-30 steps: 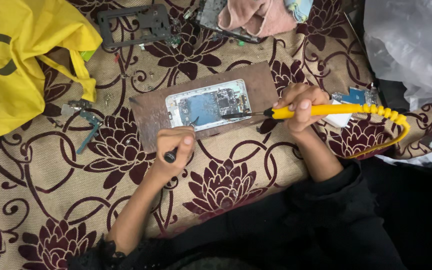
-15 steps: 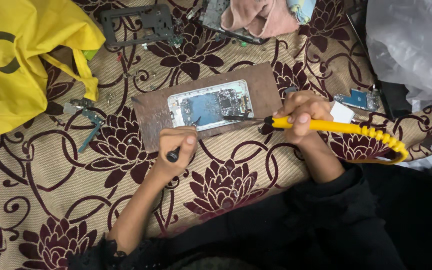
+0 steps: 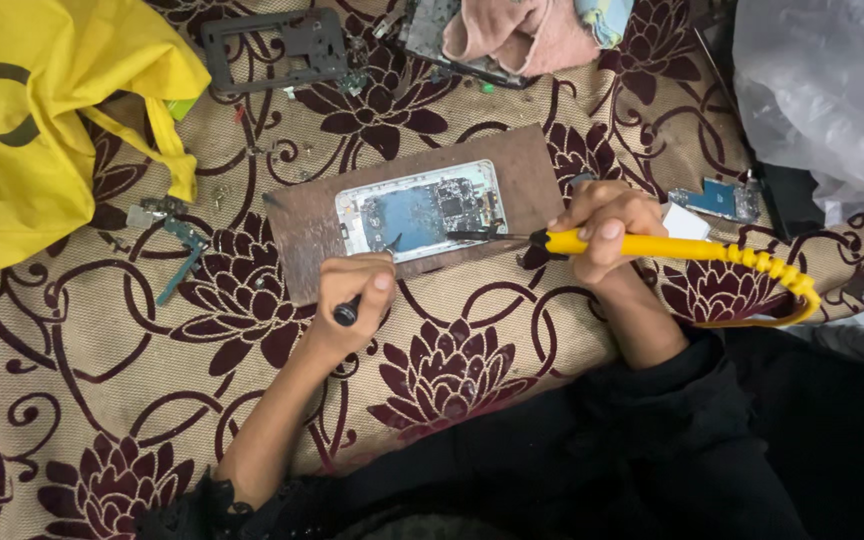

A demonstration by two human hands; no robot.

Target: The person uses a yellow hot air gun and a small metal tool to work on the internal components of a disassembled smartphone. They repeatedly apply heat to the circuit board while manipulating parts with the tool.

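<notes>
In the head view, the left hand (image 3: 352, 300) is clenched around a thin dark-handled tool (image 3: 364, 285) whose tip reaches up to the lower edge of the opened phone (image 3: 420, 210). The right hand (image 3: 602, 228) grips a yellow soldering iron (image 3: 642, 245) near the front of its handle, with the metal tip lying on the phone's right side, just ahead of the fingers. The phone rests on a brown board (image 3: 297, 235) directly above the left hand, on a floral-patterned cloth (image 3: 252, 380). Its bare circuitry looks light, stiff and fragile, and it is probably best held by its pale outer frame, never by the exposed parts. Beyond the right hand lies a small blue circuit board (image 3: 717, 198); well to the left of the left hand sits a yellow bag (image 3: 42, 120); above it a dark frame (image 3: 272, 45).
</notes>
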